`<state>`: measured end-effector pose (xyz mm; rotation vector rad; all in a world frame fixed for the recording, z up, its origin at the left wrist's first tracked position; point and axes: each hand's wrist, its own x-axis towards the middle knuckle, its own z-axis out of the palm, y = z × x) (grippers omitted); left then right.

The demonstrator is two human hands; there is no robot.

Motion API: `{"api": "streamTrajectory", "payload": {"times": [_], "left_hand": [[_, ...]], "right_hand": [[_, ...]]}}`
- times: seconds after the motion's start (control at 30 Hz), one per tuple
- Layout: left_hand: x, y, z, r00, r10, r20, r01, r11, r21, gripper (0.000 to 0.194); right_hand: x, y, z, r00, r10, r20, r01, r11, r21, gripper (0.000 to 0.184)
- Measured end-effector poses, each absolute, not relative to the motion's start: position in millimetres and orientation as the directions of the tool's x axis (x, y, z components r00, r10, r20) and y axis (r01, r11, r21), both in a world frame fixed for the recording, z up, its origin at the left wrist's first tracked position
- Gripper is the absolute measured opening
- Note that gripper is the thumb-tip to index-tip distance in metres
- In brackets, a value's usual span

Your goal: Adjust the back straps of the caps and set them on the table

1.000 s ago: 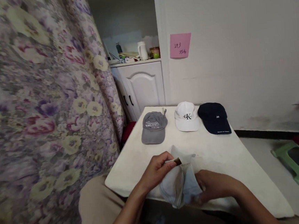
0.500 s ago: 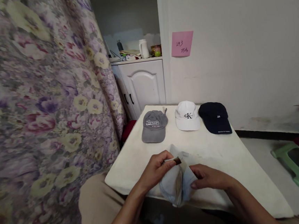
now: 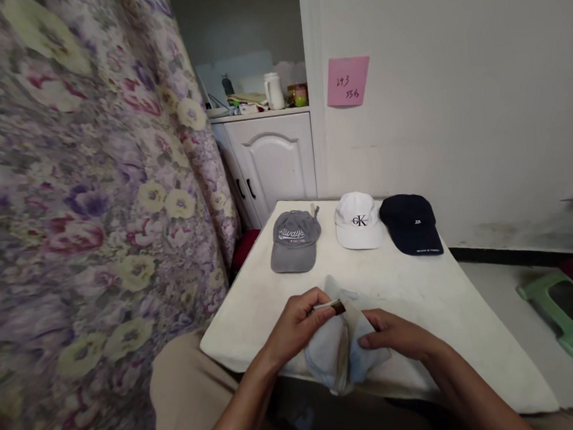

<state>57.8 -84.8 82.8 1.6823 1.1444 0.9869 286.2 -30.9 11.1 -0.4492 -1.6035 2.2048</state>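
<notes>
A pale blue cap (image 3: 326,357) is held between both hands at the near edge of the table, its inside partly facing up. My left hand (image 3: 301,324) pinches its upper left edge, beside a small brown patch (image 3: 339,307). On the other side, my right hand (image 3: 394,333) grips the cap's fabric between thumb and fingers. Beyond the hands a grey cap (image 3: 295,241) with white lettering lies at the left. A white cap (image 3: 358,222) with black letters sits in the middle, close beside a dark navy cap (image 3: 410,224) at the right.
The caps rest on a cream-covered table (image 3: 245,312). A floral curtain (image 3: 91,225) hangs close on the left. Behind stand a white cabinet (image 3: 279,159) and a wall with a pink note (image 3: 348,82). A green stool (image 3: 567,324) is on the floor at right.
My right hand has shifted slightly up and left along the pale blue cap, and more of its fabric shows below the hand. My left hand keeps its hold.
</notes>
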Motion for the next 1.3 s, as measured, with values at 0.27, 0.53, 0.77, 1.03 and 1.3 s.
{"api": "streamTrajectory", "payload": {"times": [0.27, 0.53, 0.77, 1.03, 1.3], "left_hand": [[58.1, -85.2, 85.8, 0.256, 0.957, 0.133, 0.299, -0.210, 0.931, 0.028], [56.1, -82.7, 85.1, 0.203, 0.973, 0.107, 0.259, -0.158, 0.953, 0.032], [54.0, -82.4, 81.3, 0.193, 0.979, 0.069, 0.206, -0.109, 0.972, 0.032], [49.5, -80.1, 80.4, 0.137, 0.989, 0.060, 0.183, -0.084, 0.979, 0.033], [51.4, -78.1, 76.6, 0.145, 0.989, 0.035, 0.153, -0.057, 0.987, 0.034]], "right_hand": [[282.8, -33.1, 14.1, -0.856, 0.514, -0.052, -0.176, -0.386, -0.906, 0.048], [280.4, -31.7, 8.9, -0.791, 0.603, -0.104, -0.248, -0.471, -0.847, 0.046], [283.8, -31.5, 13.9, -0.756, 0.650, -0.068, -0.330, -0.470, -0.819, 0.047], [309.1, -27.3, 12.5, -0.840, 0.541, 0.028, -0.338, -0.483, -0.808, 0.038], [321.7, -18.8, 23.1, -0.937, 0.345, 0.063, -0.162, -0.267, -0.950, 0.046]]}}
